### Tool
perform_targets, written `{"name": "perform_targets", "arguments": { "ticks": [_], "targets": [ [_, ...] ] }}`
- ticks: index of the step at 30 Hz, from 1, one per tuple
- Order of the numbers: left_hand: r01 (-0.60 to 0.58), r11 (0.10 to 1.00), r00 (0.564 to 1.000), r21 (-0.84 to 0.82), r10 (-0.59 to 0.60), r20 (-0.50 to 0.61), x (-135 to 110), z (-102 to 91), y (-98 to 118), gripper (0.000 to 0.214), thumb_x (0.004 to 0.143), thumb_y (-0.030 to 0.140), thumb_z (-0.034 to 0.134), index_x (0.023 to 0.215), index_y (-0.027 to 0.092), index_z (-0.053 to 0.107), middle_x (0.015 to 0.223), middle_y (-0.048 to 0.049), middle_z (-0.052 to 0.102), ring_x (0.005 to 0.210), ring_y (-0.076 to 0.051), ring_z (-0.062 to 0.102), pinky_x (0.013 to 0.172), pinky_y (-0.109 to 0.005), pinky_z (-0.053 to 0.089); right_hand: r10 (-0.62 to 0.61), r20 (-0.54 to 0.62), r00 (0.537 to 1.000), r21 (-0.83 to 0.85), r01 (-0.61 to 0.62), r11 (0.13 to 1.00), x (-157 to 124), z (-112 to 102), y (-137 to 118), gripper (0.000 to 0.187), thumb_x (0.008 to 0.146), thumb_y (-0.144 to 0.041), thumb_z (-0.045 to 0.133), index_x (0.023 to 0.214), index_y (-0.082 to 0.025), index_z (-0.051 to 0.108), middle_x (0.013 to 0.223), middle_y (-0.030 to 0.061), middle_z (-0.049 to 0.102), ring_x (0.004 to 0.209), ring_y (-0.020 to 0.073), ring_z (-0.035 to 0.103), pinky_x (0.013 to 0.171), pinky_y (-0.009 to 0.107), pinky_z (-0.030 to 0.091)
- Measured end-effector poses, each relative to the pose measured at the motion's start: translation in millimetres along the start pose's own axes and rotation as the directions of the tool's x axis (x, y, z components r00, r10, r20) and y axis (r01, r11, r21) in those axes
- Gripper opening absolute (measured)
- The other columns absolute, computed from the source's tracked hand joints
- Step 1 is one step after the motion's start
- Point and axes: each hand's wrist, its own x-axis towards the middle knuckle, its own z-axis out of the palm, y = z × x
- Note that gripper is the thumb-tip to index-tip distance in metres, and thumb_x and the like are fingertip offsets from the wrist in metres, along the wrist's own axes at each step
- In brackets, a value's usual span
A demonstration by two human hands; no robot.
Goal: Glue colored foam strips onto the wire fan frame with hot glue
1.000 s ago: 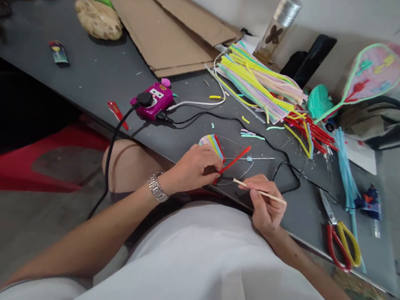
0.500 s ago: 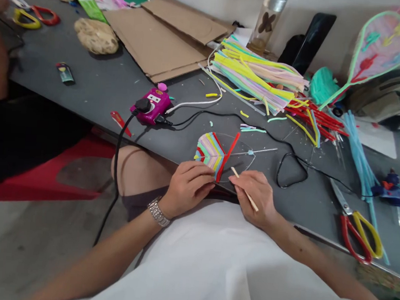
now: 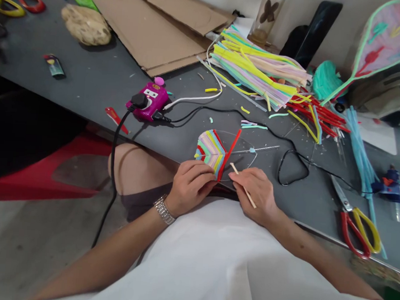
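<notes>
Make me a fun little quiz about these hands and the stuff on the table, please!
1. What is the right hand holding?
2. True or false: the left hand has a metal wristwatch on its wrist.
3. What colours are the handles of the scissors? A) red and yellow B) blue and green C) black and white

Key: 1. A thin wooden stick. 2. True. 3. A.

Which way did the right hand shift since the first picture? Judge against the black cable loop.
Yes: the right hand moved away from the black cable loop, toward the left hand.
</notes>
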Motion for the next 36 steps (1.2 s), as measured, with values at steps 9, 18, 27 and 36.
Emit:
{"name": "perform_targets", "arguments": {
  "ticks": [9, 18, 27, 36],
  "targets": [
    [0.033, 0.999, 0.999, -0.011, -0.033, -0.016, 19, -19.9, 6, 0.007, 0.092, 0.018, 0.068, 0.092, 0.024, 0.07, 0.09, -0.0024, 0.077, 0.089, -0.019, 0.067, 0.087, -0.039, 0.049, -0.045, -0.02, 0.999, -0.024, 0.045, 0.999, 28, -4, 3, 0.019, 0.093, -0.007, 0.057, 0.098, -0.024, 0.066, 0.087, 0.0028, 0.074, 0.087, 0.02, 0.065, 0.084, 0.039, 0.045],
    [0.409, 0.809, 0.851, -0.423, -0.506, -0.143, 103, -54.8, 8, 0.015, 0.088, 0.031, 0.072, 0.096, 0.019, 0.072, 0.086, -0.0031, 0.074, 0.067, -0.014, 0.062, 0.061, -0.025, 0.05, 0.193, -0.156, 0.969, 0.406, -0.115, 0.907, 147, -33, -5, 0.01, 0.087, -0.014, 0.06, 0.091, -0.022, 0.064, 0.079, -0.0018, 0.067, 0.07, 0.0139, 0.062, 0.067, 0.028, 0.049],
    [0.374, 0.71, 0.813, -0.597, -0.561, -0.157, 101, -35.0, 5, 0.021, 0.089, 0.034, 0.069, 0.104, 0.02, 0.074, 0.086, -0.0025, 0.069, 0.073, -0.015, 0.06, 0.068, -0.026, 0.049, 0.302, -0.074, 0.95, 0.486, -0.23, 0.843, 154, -18, 2, 0.009, 0.081, -0.016, 0.062, 0.088, -0.021, 0.064, 0.082, -0.0012, 0.067, 0.073, 0.014, 0.063, 0.072, 0.029, 0.05],
    [0.398, 0.728, 0.81, -0.558, -0.564, -0.158, 97, -25.3, -2, 0.02, 0.085, 0.038, 0.071, 0.094, 0.02, 0.068, 0.085, -0.0015, 0.066, 0.074, -0.015, 0.059, 0.069, -0.026, 0.049, 0.309, -0.081, 0.948, 0.496, -0.231, 0.837, 150, -13, 3, 0.007, 0.081, -0.017, 0.063, 0.086, -0.021, 0.063, 0.079, -0.002, 0.067, 0.07, 0.0137, 0.061, 0.069, 0.029, 0.05]
  ]
}}
